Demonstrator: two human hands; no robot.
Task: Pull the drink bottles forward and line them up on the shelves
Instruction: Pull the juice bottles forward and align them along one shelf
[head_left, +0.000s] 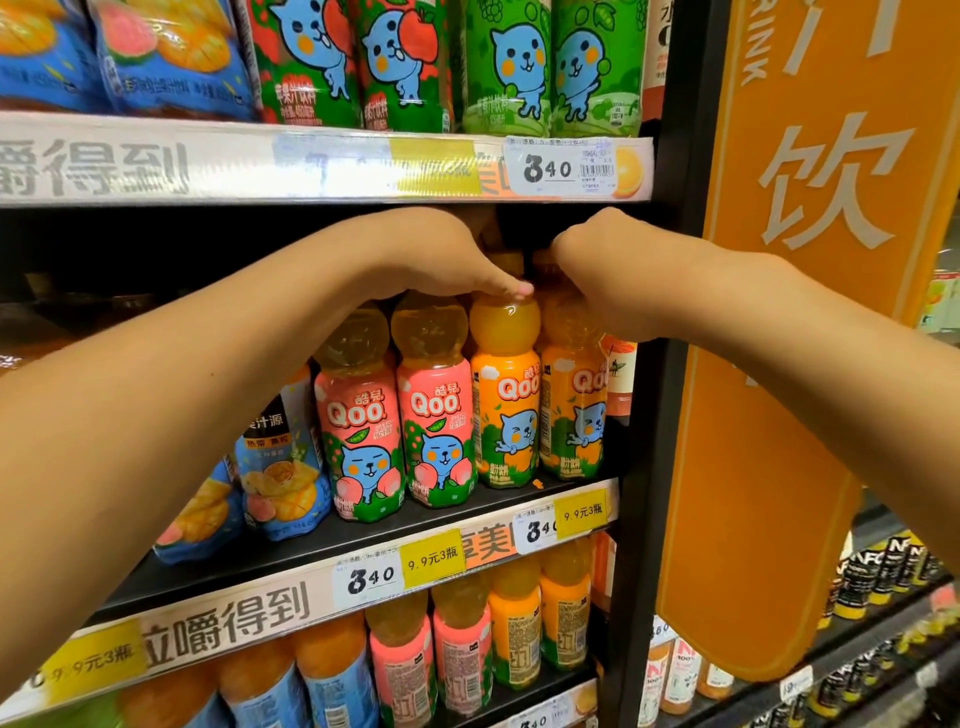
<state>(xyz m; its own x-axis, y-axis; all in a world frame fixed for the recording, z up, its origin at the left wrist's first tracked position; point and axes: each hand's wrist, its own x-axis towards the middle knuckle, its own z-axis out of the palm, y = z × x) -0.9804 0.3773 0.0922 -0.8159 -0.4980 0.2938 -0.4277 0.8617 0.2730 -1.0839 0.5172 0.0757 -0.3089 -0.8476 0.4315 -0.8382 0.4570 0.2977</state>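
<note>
Two orange Qoo bottles stand at the right end of the middle shelf, with two pink Qoo bottles to their left. My left hand reaches in over the bottle tops. Its thumb lies on the cap of the left orange Qoo bottle and its fingers are hidden behind. My right hand curls down over the top of the right orange Qoo bottle. More orange bottles show dimly behind, between the hands.
Blue fruit-drink bottles stand left of the pink ones, set further back. The upper shelf edge hangs just above my wrists. A black upright and an orange sign panel bound the right side. Shelves below hold more bottles.
</note>
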